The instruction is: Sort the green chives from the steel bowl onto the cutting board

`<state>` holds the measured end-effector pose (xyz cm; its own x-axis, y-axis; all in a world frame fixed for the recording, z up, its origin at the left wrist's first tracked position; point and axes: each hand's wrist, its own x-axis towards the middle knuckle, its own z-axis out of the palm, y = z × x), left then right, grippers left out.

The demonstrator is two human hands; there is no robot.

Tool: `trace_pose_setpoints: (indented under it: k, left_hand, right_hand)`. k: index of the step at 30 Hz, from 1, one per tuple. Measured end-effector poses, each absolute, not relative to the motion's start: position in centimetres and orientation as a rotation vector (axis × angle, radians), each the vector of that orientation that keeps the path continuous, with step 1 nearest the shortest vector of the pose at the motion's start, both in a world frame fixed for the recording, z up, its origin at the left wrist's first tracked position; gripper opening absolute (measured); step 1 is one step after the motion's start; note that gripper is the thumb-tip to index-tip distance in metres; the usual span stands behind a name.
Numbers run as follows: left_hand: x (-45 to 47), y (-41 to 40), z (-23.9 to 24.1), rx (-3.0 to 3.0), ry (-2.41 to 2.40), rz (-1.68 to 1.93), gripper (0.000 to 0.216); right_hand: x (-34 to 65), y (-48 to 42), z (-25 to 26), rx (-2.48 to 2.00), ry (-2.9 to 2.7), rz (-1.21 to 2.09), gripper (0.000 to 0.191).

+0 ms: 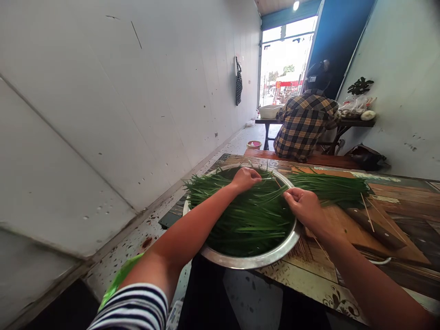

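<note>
A wide metal basin [237, 262] full of long green chives [250, 224] stands at the table's edge in front of me. Over its far side, my left hand [246, 178] is closed in a pinch on a few chives, whose pale ends point right. At the basin's right rim, my right hand [302, 204] is closed, thumb against fingers. A thin bamboo skewer [277, 183] slants up from its fingertips, and chive leaves trail beside them. My fingers partly hide the grip. More skewers [302, 250] lie on the table beside the basin, below my right hand.
Right of the basin lie a bunch of chives [333, 187], a wooden cutting board [338, 224] and a knife [374, 231]. Ahead, a person in a plaid shirt [304, 123] sits on a bench, back towards me, at another table with a white tub [270, 112]. A wall [137, 114] runs along the left.
</note>
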<state>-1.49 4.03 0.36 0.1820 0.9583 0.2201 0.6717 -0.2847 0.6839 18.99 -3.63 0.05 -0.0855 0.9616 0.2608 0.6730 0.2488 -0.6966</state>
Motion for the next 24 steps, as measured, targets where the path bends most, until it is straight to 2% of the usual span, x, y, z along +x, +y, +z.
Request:
trace_pose_setpoints:
  k: [11,18,24]
  left_hand:
    - [-1.4,4.5,-0.1,1.910,1.530,0.947,0.024]
    - [-0.8,3.9,0.4,1.667,1.369,0.942,0.022]
    - [-0.6,3.4,1.2,1.455,1.323,0.972,0.031]
  right_hand:
    - [19.0,-3.6,-0.1,-1.494,-1.817,0.576,0.029]
    - [19.1,-3.5,-0.2,-1.460,-1.846,0.528,0.029]
    - [19.1,-3.4,-0.4,-1.450,-1.865,0.498,0.029]
